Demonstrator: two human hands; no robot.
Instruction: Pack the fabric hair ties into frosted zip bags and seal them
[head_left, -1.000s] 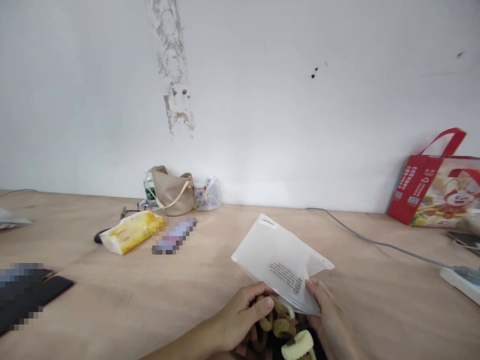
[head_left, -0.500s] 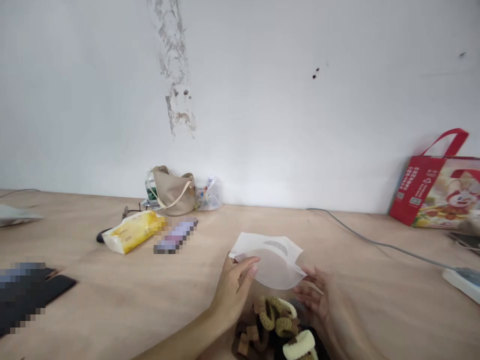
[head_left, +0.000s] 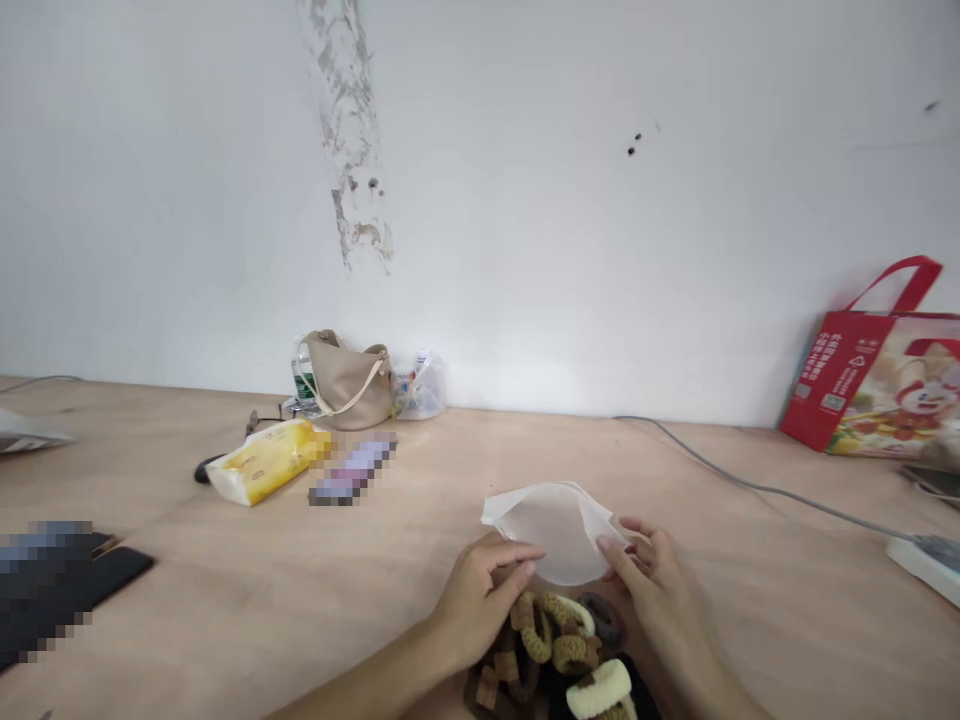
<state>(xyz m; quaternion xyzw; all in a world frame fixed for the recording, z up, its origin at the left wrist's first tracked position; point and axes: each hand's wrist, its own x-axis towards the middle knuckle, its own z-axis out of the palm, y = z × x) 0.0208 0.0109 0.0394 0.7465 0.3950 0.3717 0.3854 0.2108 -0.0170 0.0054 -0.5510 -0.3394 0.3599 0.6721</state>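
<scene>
A translucent white plastic bag (head_left: 559, 530) lies over the tabletop with its near side bulging towards me. My left hand (head_left: 487, 590) pinches its left near edge between thumb and fingers. At the right edge, my right hand (head_left: 654, 570) holds the bag with the thumb on top and the fingers behind. Just below the bag sits a pile of fabric hair ties, among them an olive hair tie (head_left: 535, 635), a cream hair tie (head_left: 600, 690) and a dark grey hair tie (head_left: 604, 620). My left forearm partly covers the pile's left side.
Further back on the wooden table (head_left: 450, 470) are a yellow tissue pack (head_left: 270, 462), a phone (head_left: 354, 470) and a beige handbag (head_left: 349, 380). A red shopping bag (head_left: 847, 380) stands at the right, near a grey cable (head_left: 750, 487) and a white power strip (head_left: 922, 570).
My right hand has moved up and closed on the bag's right edge. The bag has turned and shifted right, its printed mark now hidden. My left hand has shifted slightly right and down.
</scene>
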